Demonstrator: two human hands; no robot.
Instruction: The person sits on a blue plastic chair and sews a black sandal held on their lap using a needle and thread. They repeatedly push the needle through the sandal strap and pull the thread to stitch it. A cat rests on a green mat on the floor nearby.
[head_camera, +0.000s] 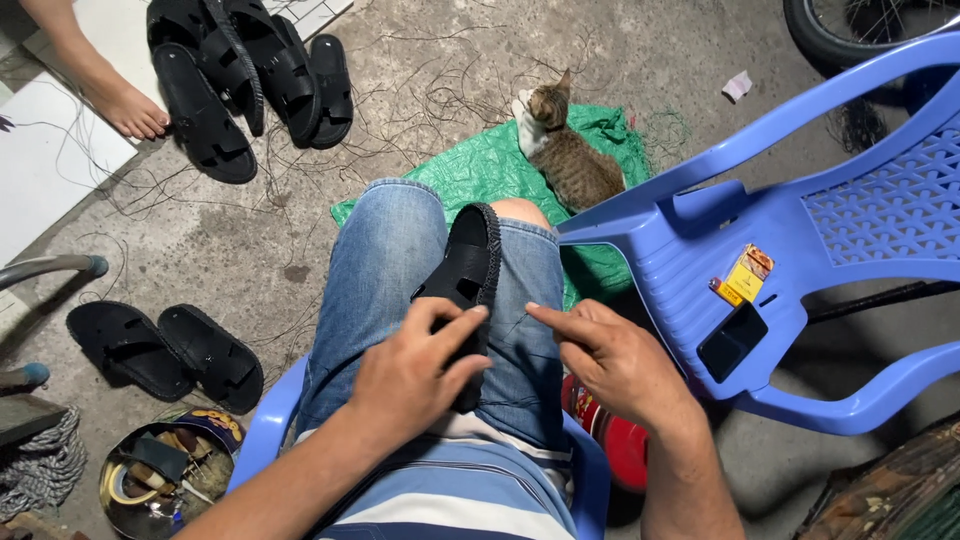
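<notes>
- Fingers of our left hand (415, 370) curl over the near end of the black sandal (465, 290), thumb and forefinger pinching its strap edge; fingers of our right hand (615, 360) draw together, thumb and forefinger tips meeting just beside the sandal. We cannot tell whether they hold a needle or thread.
- We keep the sandal lying lengthwise in the gap between our denim-clad thighs (385, 270), toe pointing away from us, while we sit on a blue plastic chair (262, 425).
- We judge the step in hand to be hand work on the sandal's strap or seam. The next move calls for a steady left-hand grip and a fine, precise pinch from the right, close to the strap.
- Containers: a round metal tin (160, 480) sits on the floor at our lower left, holding what look like tape rolls and small tools, too jumbled to sort out. A red can (615, 440) stands by our right hip; its contents are hidden.
- A second blue chair (800, 260), tipped on its side at our right, carries a small yellow box (745, 273) and a dark phone (732, 340).
- Finished-looking sandals lie on the concrete floor: a pair (165, 350) at left, a pile (250, 70) at the far edge beside another person's bare foot (125, 105).
- A tabby kitten (570, 150) rests on a green sheet (480, 165) ahead of our knees.
</notes>
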